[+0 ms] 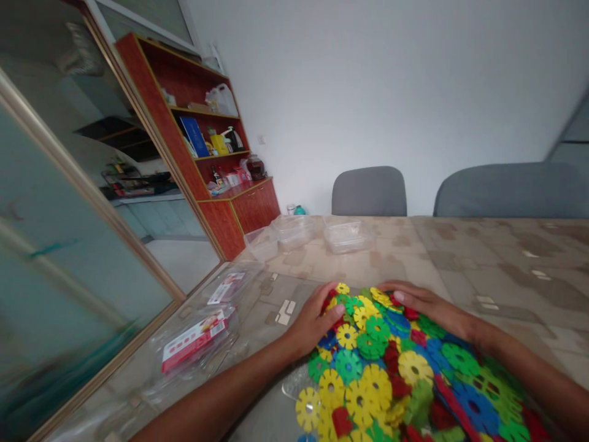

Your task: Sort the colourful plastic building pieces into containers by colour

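A heap of flat plastic snowflake pieces (377, 362) in yellow, green, blue and red lies on the table in front of me. My left hand (315, 319) rests on the heap's left edge, fingers curved over the pieces. My right hand (426, 304) lies along the far edge of the heap, fingers stretched flat toward the left hand. Both hands cup the pile from its far side; neither lifts a piece.
Three clear plastic boxes (347, 236) stand further back on the patterned table (506, 264). A clear bag with a red-and-white label (196, 341) lies at the left. Two grey chairs (368, 190) stand behind the table, and a red wooden shelf unit (207, 153) at left.
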Demonstrator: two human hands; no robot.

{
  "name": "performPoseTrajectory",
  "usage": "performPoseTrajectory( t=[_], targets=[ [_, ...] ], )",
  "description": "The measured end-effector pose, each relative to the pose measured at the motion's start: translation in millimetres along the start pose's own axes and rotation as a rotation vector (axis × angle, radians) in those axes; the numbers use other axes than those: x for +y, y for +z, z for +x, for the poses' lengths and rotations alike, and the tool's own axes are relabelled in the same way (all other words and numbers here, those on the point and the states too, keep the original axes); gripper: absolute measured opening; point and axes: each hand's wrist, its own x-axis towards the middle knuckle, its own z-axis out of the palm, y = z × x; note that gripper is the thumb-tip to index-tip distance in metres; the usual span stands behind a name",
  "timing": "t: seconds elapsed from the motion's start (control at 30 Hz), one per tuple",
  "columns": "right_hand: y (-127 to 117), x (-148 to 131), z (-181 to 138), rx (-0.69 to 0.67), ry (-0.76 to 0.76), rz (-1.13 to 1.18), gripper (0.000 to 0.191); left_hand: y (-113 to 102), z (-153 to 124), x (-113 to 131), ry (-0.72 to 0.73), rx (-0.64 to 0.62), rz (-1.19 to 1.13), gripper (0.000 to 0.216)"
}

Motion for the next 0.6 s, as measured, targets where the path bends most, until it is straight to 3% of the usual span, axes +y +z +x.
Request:
performPoseTrajectory(
  t=[0.1,0.2,0.37,0.4,0.5,0.6],
  targets=[
    [4.4,-20.6,-13.6,-0.036,0.049,0.145,0.051,10.9,4.2,18.9,0.129,-0.127,-0.235,0.065],
    [-5.3,-28.3,-28.8,-0.002,0.021,0.194,0.048,7.6,9.9,23.4,0.252,-0.277,-0.445,0.067],
    [-43.3,13.4,-46.3,0.44,0.07,-0.17,0.064,-3.9,43.3,0.9,0.18,-0.211,-0.198,0.065],
    [-47.8,24.0,-48.6,0.477,0.1,-0.234,0.069,-4.3,51.7,-4.8,0.156,-0.213,-0.16,0.065],
    [-46.6,38.1,-49.8,0.43,0.129,-0.307,0.075,-0.5,70.8,-13.8,0.141,-0.297,-0.141,0.067],
    [-28.0,23.7,-38.5,0.261,0.094,-0.232,0.068,8.6,77.4,-7.7,0.172,-0.397,-0.178,0.066]
  ],
)
